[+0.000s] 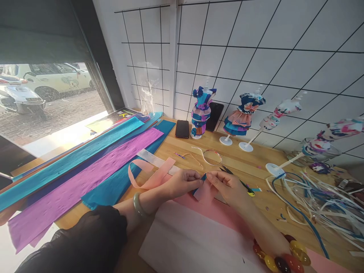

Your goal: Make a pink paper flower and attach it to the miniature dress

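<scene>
Fingertips pinched, my left hand [184,182] holds one side of a small piece of crepe paper [201,194], pink with a dark blue edge. My right hand [229,186] pinches the same piece at its top, thumb against forefinger, so the two hands almost touch. Below them lies a pink sheet [190,204], and nearer to me a large white sheet [182,231]. A curled pink strip [160,175] lies just beyond my left wrist. Scissors [250,193] with black and yellow handles are partly hidden behind my right hand.
Long crepe paper strips, turquoise [93,146] and purple [93,185], cover the left of the table. Small mannequins [201,110] in paper dresses stand along the wall. A phone [182,129] lies nearby. Tangled cords [318,201] fill the right side.
</scene>
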### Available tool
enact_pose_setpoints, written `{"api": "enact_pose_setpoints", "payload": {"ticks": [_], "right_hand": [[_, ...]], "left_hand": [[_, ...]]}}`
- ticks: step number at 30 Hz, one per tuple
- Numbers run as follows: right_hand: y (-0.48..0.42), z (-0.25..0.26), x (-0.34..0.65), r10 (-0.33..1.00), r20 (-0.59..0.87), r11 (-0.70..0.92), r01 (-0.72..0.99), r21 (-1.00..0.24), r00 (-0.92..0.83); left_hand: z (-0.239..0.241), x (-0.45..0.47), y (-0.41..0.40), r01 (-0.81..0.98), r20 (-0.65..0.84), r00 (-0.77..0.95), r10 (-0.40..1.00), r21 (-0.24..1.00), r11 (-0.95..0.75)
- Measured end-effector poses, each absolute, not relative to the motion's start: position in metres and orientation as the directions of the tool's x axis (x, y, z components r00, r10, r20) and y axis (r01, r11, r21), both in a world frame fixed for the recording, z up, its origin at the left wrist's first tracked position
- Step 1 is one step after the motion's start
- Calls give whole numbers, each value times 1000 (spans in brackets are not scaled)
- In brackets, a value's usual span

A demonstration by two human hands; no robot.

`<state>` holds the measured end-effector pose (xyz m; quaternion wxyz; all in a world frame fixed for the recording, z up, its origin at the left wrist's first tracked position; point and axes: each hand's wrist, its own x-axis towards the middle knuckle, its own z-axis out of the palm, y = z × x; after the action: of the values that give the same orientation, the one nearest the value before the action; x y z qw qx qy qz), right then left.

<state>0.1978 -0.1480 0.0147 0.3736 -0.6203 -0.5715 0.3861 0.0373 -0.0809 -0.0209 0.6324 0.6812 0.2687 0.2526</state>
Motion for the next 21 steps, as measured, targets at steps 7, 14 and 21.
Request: {"api": "enact_pose_setpoints", "payload": {"ticks": [7,14,21], "right_hand": [[-146,12,193,997,-61,-76,452,-889,49],[-145,7,200,995,-67,-92,470,-878,70],[-142,2,205,994,-66,-98,415,-904,90]], "left_hand": [[-25,39,-84,43,-64,766,640,998,48],[-32,40,-79,32,-53,749,660,999,44],[-30,37,-78,48,-126,759,639,989,138]]}}
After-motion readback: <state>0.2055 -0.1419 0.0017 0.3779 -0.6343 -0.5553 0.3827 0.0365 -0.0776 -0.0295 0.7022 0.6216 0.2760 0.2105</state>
